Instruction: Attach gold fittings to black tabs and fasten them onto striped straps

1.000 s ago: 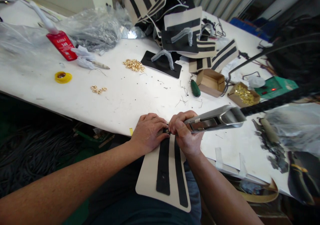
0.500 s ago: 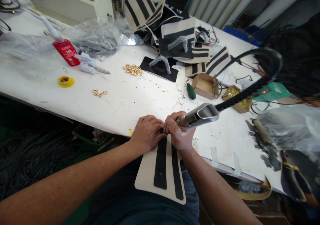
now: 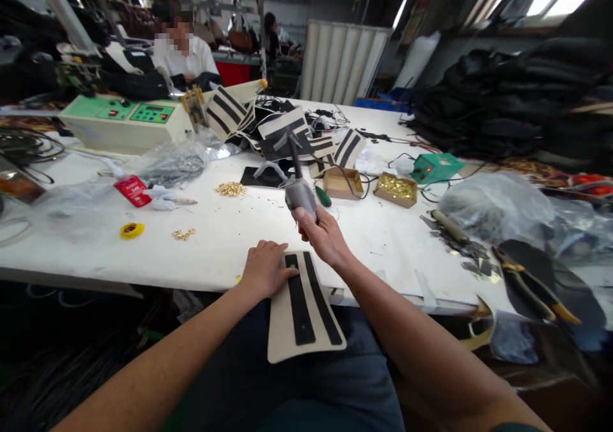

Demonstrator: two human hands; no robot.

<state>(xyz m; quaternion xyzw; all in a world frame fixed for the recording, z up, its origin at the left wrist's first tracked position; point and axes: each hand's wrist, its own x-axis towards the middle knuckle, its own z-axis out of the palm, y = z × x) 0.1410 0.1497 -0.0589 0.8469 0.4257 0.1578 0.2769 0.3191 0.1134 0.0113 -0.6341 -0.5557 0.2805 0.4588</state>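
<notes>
My left hand [image 3: 266, 270] grips a beige panel [image 3: 299, 305] with two black strips near its upper end, the thumb lying over the left strip. The panel slants down from the table's front edge over my lap. A small hole or stud shows low on the left strip. Above and to the right of it, my right hand [image 3: 324, 235] is wrapped around a grey corded power tool [image 3: 301, 197], blurred by motion and resembling an electric screwdriver. Its tip is hidden. Loose gold hardware pieces [image 3: 184, 234] and a larger gold pile [image 3: 230, 189] lie beyond my left hand.
Striped panels [image 3: 282, 125] are heaped at the back. Cardboard boxes [image 3: 345, 181] stand behind the right hand, one holding gold pieces [image 3: 395, 188]. A red glue bottle [image 3: 133, 190] and yellow tape roll [image 3: 131, 231] lie left, pliers [image 3: 531, 285] right. A person [image 3: 184, 52] sits opposite.
My right hand has lifted the power tool up and away from the panel. The left hand still grips the panel. The view has tilted up, showing the room behind.
</notes>
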